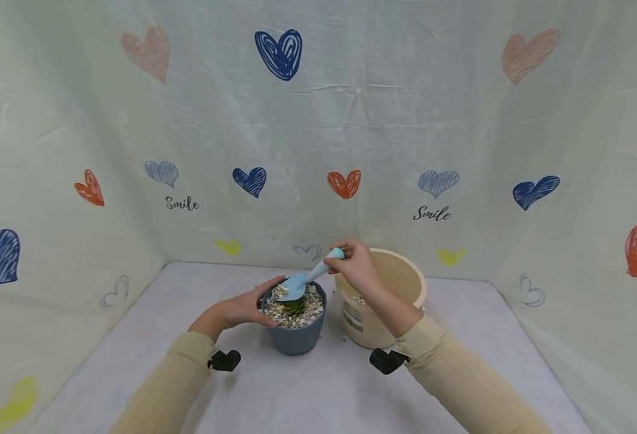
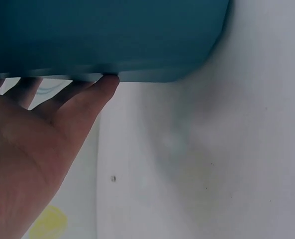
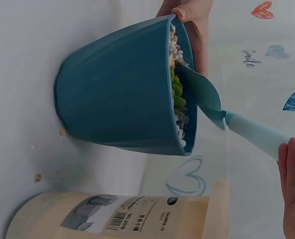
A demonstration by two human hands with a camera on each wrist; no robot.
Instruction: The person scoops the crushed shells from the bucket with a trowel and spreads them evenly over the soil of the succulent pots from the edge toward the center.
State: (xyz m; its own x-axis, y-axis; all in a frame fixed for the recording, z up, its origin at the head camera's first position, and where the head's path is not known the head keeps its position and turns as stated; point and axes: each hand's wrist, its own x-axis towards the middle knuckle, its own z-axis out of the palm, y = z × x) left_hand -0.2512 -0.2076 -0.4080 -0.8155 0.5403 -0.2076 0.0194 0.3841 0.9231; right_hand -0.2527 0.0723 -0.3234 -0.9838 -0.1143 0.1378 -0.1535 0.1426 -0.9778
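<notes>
A blue flower pot [image 1: 296,342] stands on the table, filled with pale pebbles [image 1: 313,308] around a green succulent [image 3: 177,94]. My left hand [image 1: 240,308] grips the pot's left side at the rim, thumb at the front and fingers toward the back. In my right hand [image 1: 357,265] is the handle of a light-blue trowel [image 1: 295,287]. The trowel slants down to the left, its blade over the pot among the pebbles and partly covering the plant. From the left wrist view, the underside of the pot's wall [image 2: 107,40] and my fingers against it are seen.
A cream bucket [image 1: 358,325] with a printed label [image 3: 130,213] stands close to the pot's right, beneath my right forearm. A few loose pebbles [image 3: 38,178] lie on the white table [image 1: 307,398]. A heart-patterned curtain [image 1: 296,132] hangs behind.
</notes>
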